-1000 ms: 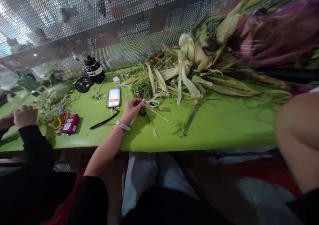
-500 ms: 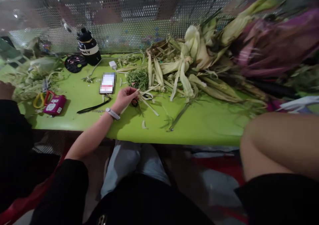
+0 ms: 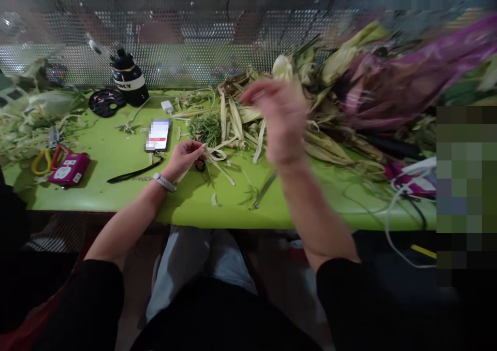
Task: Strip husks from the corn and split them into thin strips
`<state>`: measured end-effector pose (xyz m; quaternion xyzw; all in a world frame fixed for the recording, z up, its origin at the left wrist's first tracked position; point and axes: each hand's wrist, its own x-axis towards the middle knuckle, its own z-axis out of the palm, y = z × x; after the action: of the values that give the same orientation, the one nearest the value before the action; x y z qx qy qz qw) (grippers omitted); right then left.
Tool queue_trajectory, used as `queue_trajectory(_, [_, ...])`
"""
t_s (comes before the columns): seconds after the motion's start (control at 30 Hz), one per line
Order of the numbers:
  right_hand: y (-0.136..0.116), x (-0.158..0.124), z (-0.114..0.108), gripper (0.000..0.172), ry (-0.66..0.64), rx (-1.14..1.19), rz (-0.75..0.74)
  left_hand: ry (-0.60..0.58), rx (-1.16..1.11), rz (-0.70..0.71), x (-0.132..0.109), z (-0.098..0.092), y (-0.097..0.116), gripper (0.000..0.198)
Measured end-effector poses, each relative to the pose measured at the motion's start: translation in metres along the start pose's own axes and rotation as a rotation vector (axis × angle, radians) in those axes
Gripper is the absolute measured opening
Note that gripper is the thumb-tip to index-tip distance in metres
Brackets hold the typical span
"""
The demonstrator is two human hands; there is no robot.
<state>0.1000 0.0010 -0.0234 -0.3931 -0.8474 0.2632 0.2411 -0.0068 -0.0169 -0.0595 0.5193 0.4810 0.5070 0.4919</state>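
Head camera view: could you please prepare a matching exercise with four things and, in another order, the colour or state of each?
1. Left hand
2. Right hand
3. Bottle
4. Small box

A. Magenta
B. Blurred, in front of the husk pile
C. Dark, with a white band
D. Pinching pale strips

Pairs: 1-D, 2-B, 3-C, 4-A
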Motion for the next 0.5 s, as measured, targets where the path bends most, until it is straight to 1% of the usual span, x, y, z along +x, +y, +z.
queue_trajectory(0.13, [0.029, -0.025, -0.035, 0.032, 0.138, -0.056, 0.079, 0.026, 0.009, 0.004, 0.007, -0.005, -0.004, 0.029])
queue_trajectory(0.2, [0.041, -0.035, -0.048, 0.032, 0.191, -0.091, 0.138, 0.034, 0.024, 0.021, 0.009, -0.006, -0.005, 0.030])
queue_trajectory(0.23, [0.046, -0.039, -0.051, 0.032, 0.189, -0.097, 0.157, 0.037, 0.031, 0.030, 0.010, -0.006, -0.006, 0.030])
queue_trajectory(0.3, [0.051, -0.043, -0.050, 0.030, 0.173, -0.105, 0.170, 0.032, 0.043, 0.041, 0.010, -0.004, -0.006, 0.029])
queue_trajectory(0.37, [0.052, -0.045, -0.044, 0.023, 0.176, -0.101, 0.143, 0.023, 0.047, 0.045, 0.010, -0.003, -0.007, 0.029])
queue_trajectory(0.43, [0.052, -0.044, -0.038, 0.018, 0.218, -0.096, 0.102, 0.016, 0.038, 0.048, 0.009, -0.003, -0.007, 0.030])
queue_trajectory(0.5, [0.052, -0.043, -0.033, 0.018, 0.261, -0.088, 0.069, 0.013, 0.029, 0.056, 0.009, -0.004, -0.007, 0.032])
